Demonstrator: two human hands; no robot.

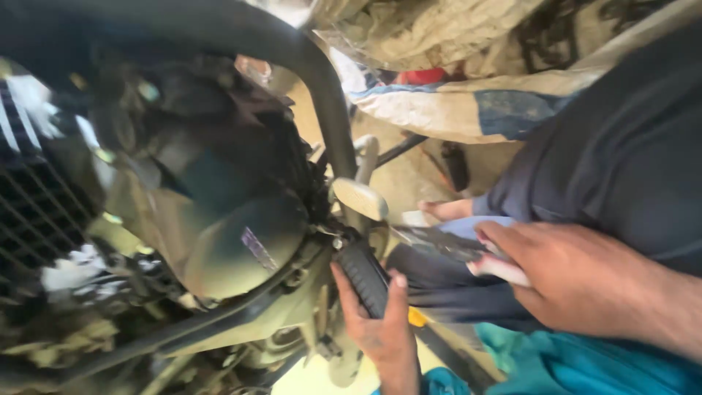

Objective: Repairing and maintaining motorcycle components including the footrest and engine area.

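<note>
Left hand (376, 322): fingers wrapped around the one black rubber footpeg (363, 276), low beside the engine case (245, 252).
Right hand (578, 281): closed on one pair of pliers (442, 243), jaws just beside the peg.
Room: tight, one crash bar (329, 95) above.

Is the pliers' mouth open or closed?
Cannot tell. The right hand holds the pliers by the handles, but the tip is blurred. The left hand grips the black footrest.
</note>
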